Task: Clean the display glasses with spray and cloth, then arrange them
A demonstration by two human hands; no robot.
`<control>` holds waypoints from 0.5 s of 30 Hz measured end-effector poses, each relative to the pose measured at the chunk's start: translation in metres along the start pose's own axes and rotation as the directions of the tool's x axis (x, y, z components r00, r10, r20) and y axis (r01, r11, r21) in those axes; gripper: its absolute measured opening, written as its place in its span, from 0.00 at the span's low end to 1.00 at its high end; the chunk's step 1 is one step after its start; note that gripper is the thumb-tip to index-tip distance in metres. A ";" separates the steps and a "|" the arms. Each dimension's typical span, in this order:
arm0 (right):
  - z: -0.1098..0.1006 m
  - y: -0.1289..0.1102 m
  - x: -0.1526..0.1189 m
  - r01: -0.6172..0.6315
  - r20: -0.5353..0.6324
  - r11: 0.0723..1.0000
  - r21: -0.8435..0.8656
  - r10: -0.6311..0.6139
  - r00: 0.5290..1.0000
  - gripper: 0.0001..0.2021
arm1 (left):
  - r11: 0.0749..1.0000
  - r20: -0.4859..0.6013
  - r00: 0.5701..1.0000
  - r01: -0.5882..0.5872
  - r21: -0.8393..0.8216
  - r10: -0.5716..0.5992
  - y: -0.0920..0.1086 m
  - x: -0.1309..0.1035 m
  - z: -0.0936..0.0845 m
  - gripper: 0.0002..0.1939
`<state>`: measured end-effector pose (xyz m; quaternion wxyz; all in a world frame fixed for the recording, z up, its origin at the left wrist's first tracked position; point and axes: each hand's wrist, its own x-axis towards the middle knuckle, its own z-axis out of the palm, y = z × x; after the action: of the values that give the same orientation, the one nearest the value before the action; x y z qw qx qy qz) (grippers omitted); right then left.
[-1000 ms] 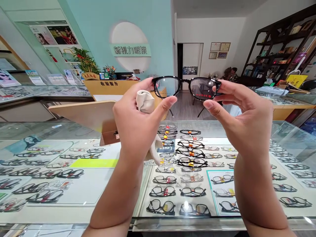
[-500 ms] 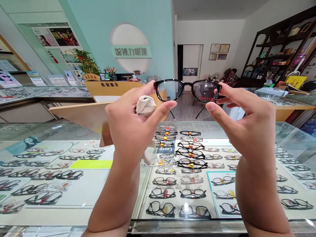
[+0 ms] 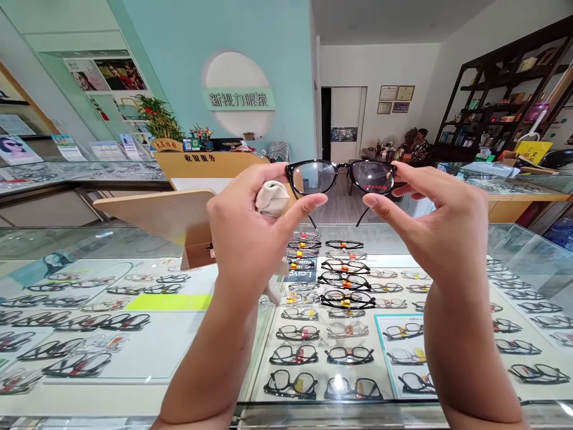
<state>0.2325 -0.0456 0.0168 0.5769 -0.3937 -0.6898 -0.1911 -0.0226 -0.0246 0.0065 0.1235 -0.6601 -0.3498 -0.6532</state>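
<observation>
A pair of black-framed eyeglasses (image 3: 342,167) is held up in front of me above the glass counter, its temples unfolded and pointing away. Red lettering shows on the right lens. My left hand (image 3: 250,215) pinches the frame's left end between thumb and fingers. Tucked in that same palm is a crumpled pale cloth (image 3: 272,199), with a tail of it hanging below the hand. At the frame's right end, my right hand (image 3: 441,221) grips with thumb and index finger; its other fingers are partly hidden behind.
Below lies a glass display counter (image 3: 268,412) with rows of eyeglasses inside. A wooden cashier desk (image 3: 197,170) stands beyond it on the left. Dark shelves (image 3: 505,83) line the right wall. A person (image 3: 419,146) sits at the far back.
Both hands have shifted slightly closer together and a little lower in view, carrying the eyeglasses down with them. The grip on each end is the same.
</observation>
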 end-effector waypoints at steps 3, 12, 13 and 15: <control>0.000 0.000 0.000 -0.016 0.020 0.999 -0.036 0.017 1.000 0.21 | 1.000 0.010 1.000 0.002 -0.016 -0.002 0.000 0.001 0.000 0.27; 0.000 0.001 0.000 -0.026 0.014 0.998 -0.064 0.027 1.000 0.22 | 1.000 0.023 1.000 -0.004 0.005 0.004 -0.001 0.000 0.001 0.24; 0.000 0.001 0.000 -0.027 0.013 0.997 -0.067 0.028 1.000 0.22 | 1.000 0.020 1.000 -0.013 0.004 0.013 -0.001 0.000 0.001 0.24; 0.000 0.001 0.000 -0.029 0.016 0.997 -0.075 0.031 0.999 0.23 | 1.000 0.017 1.000 -0.015 0.012 0.014 -0.001 0.000 0.002 0.23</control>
<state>0.2337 -0.0455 0.0163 0.5588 -0.4269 -0.6809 -0.2047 -0.0220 -0.0228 0.0057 0.1293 -0.6672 -0.3500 -0.6447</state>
